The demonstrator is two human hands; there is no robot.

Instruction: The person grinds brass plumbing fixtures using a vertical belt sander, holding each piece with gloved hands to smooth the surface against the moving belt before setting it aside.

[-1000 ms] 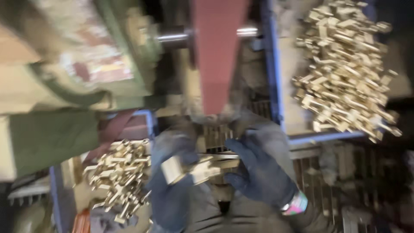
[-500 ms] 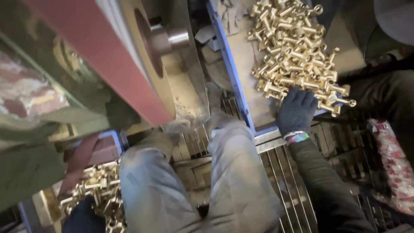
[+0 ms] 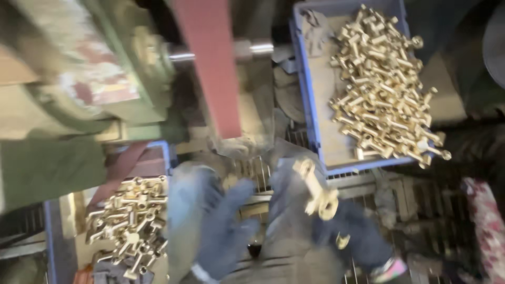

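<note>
The right hand [image 3: 350, 231], in a dark blue glove, is closed around the lower end of a brass fitting [image 3: 317, 190], which stands up out of the fist over the person's lap, near the middle of the view and just nearer than the blue tray [image 3: 310, 100] of brass parts on the right. The left hand [image 3: 227, 231], also gloved, is open with its fingers loosely spread and holds nothing; it hangs just left of the fitting, not touching it. To do this step well, I would judge that the left hand should close on the free end so both hands steady the piece before it meets the red sanding belt [image 3: 210, 68] farther off. The fitting's long axis runs from upper left to lower right, its narrower end pointing up and away toward the belt, its rounded ring end nearer the glove. A second heap of brass parts [image 3: 131, 221] lies at near left.
</note>
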